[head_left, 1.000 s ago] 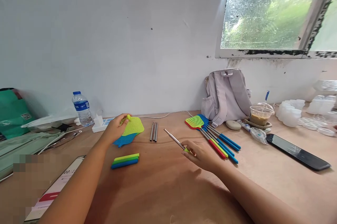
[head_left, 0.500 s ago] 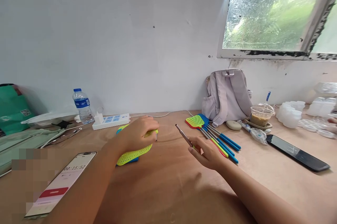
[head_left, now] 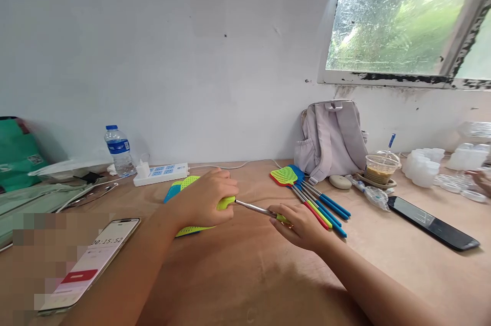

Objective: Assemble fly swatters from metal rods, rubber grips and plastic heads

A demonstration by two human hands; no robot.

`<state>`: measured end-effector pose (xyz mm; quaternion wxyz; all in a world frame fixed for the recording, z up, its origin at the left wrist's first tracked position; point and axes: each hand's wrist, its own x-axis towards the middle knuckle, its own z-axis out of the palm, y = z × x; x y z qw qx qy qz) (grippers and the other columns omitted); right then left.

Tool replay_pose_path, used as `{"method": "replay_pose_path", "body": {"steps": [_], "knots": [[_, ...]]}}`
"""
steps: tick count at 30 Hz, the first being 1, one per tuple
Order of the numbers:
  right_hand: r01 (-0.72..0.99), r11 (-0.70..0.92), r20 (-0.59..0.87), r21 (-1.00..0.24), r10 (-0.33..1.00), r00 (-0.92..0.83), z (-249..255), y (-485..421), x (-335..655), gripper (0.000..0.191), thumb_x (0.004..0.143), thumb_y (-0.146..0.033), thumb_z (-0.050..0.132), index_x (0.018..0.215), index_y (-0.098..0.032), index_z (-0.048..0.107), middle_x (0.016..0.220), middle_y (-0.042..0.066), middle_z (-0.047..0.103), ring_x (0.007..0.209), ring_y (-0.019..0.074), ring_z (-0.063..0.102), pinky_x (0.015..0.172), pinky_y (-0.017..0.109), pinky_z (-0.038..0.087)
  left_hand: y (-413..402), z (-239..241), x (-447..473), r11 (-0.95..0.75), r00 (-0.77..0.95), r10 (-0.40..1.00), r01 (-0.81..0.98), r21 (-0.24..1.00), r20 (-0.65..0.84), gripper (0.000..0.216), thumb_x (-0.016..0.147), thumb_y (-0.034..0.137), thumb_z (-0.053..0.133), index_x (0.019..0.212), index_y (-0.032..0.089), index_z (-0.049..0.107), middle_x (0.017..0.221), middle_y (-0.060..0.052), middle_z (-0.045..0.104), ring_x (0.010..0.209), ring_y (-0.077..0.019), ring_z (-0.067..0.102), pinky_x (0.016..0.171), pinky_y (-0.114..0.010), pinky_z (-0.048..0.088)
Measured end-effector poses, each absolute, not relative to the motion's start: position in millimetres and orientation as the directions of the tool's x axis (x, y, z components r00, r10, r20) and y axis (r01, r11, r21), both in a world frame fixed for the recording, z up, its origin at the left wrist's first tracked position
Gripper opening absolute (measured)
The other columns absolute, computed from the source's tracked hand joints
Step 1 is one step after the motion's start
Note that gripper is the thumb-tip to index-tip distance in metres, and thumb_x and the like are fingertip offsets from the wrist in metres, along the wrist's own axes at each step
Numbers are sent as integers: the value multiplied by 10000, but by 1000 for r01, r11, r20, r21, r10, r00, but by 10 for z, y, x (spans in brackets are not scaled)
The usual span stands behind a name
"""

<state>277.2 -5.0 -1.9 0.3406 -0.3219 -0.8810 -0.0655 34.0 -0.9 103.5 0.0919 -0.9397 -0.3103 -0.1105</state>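
My left hand [head_left: 205, 198] is closed around a yellow-green swatter head [head_left: 192, 230], gripping its socket end. My right hand [head_left: 301, 225] pinches a thin metal rod with a green grip [head_left: 256, 208]. The rod's tip meets the socket of the yellow-green head at my left fingers. A blue swatter head [head_left: 172, 192] lies under my left hand on the wooden table [head_left: 245, 285].
Several finished swatters with coloured handles [head_left: 312, 201] lie right of my hands. Behind them stand a grey backpack [head_left: 330, 137] and a drink cup [head_left: 379, 167]. A dark phone [head_left: 433, 223], a timer phone [head_left: 90, 262], a power strip [head_left: 161, 173] and a water bottle [head_left: 117, 149] are also about.
My left hand lifted the yellow-green head and carried it rightward. My right hand swung the rod left until its tip reached the head's socket. The camera tilted slightly.
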Motion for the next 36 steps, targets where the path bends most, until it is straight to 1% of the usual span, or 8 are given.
{"method": "replay_pose_path", "body": {"steps": [6, 13, 17, 23, 27, 30, 36], "knots": [[623, 774, 632, -114, 540, -555, -13, -57, 2769, 173, 870, -256, 413, 992, -187, 514, 709, 18, 615, 578, 116, 533, 541, 230, 336, -25, 1032, 336, -792, 787, 556, 599, -118, 268, 185, 600, 94, 430, 527, 169, 277, 536, 26, 364, 615, -136, 319, 616, -292, 261], [620, 772, 608, -138, 560, -562, -14, -61, 2767, 198, 874, -259, 394, 1008, -187, 521, 694, 20, 595, 590, 123, 531, 546, 230, 350, -54, 1034, 366, -790, 798, 533, 589, -171, 283, 204, 583, 96, 441, 497, 171, 271, 537, 17, 401, 608, -138, 337, 627, -299, 287], [614, 780, 617, -120, 543, -569, -8, -38, 2779, 213, 878, -253, 396, 1028, -184, 531, 702, 21, 588, 574, 115, 514, 531, 229, 340, -40, 1015, 367, -768, 793, 545, 602, -216, 272, 193, 586, 102, 459, 484, 171, 311, 531, 10, 430, 605, -142, 355, 622, -305, 298], [645, 761, 625, -79, 541, -563, 11, 0, 2787, 243, 893, -272, 397, 1079, -207, 538, 780, 34, 610, 674, 130, 560, 559, 226, 358, 43, 921, 365, -723, 771, 586, 636, -269, 248, 175, 618, 109, 480, 473, 179, 411, 544, -4, 490, 626, -157, 400, 655, -328, 326], [667, 742, 624, -65, 552, -553, -20, 10, 2777, 244, 900, -286, 385, 1057, -210, 556, 786, 37, 624, 653, 128, 569, 557, 228, 362, 88, 853, 374, -715, 772, 591, 636, -289, 235, 183, 632, 114, 485, 465, 179, 447, 561, -11, 514, 653, -164, 425, 696, -338, 341], [672, 735, 618, -90, 571, -541, -51, 14, 2772, 238, 899, -288, 388, 1050, -215, 557, 810, 38, 636, 651, 129, 578, 559, 228, 368, 107, 818, 381, -716, 776, 582, 630, -301, 242, 188, 640, 110, 486, 467, 181, 472, 564, -11, 519, 661, -165, 430, 730, -345, 345], [651, 743, 586, -154, 599, -545, -85, 19, 2774, 227, 893, -286, 405, 1046, -216, 558, 844, 49, 648, 702, 146, 597, 621, 240, 413, 117, 769, 415, -707, 764, 590, 645, -290, 261, 217, 645, 114, 508, 440, 182, 484, 563, -9, 538, 673, -169, 438, 769, -359, 336]]}}
